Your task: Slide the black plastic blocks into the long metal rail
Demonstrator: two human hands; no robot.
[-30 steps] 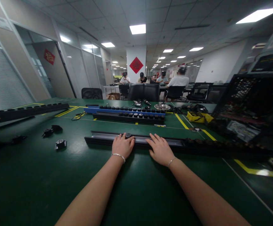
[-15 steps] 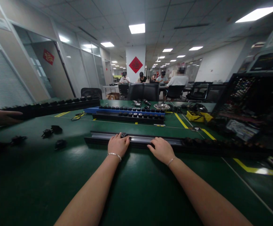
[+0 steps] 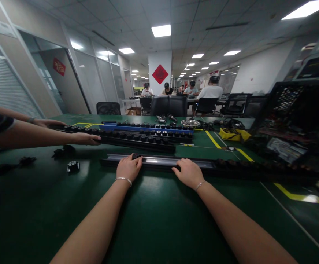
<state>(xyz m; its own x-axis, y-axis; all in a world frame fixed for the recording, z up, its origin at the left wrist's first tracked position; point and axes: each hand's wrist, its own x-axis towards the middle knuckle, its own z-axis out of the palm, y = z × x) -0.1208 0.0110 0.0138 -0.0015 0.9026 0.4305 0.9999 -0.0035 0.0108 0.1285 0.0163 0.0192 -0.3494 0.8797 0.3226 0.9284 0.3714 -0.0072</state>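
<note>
A long black channel rail [image 3: 158, 160] with a shiny inner strip lies across the green table in front of me. At its left part, my left hand [image 3: 128, 169] is closed on a small round-topped black module [image 3: 136, 156] sitting in the channel; my fingers partly hide it. My right hand [image 3: 189, 173] is closed over the rail farther right, its thumb near the front wall and its fingertips hidden behind. More dark modules [image 3: 230, 164] fill the rail's right stretch, too dim for detail.
From the left, a co-worker's hands [image 3: 86, 138] hold another black rail [image 3: 148, 142] full of modules. Beyond it lies a blue rail [image 3: 110, 127]. Loose modules [image 3: 73, 167] lie at left. A metal bowl [image 3: 189, 123], yellow tray [image 3: 234, 135] and dark rack [image 3: 282, 121] stand farther off.
My left hand has slid left along the rail with the small module; my right hand stays about where it was. The co-worker's rail has come right and down toward the other rails.
</note>
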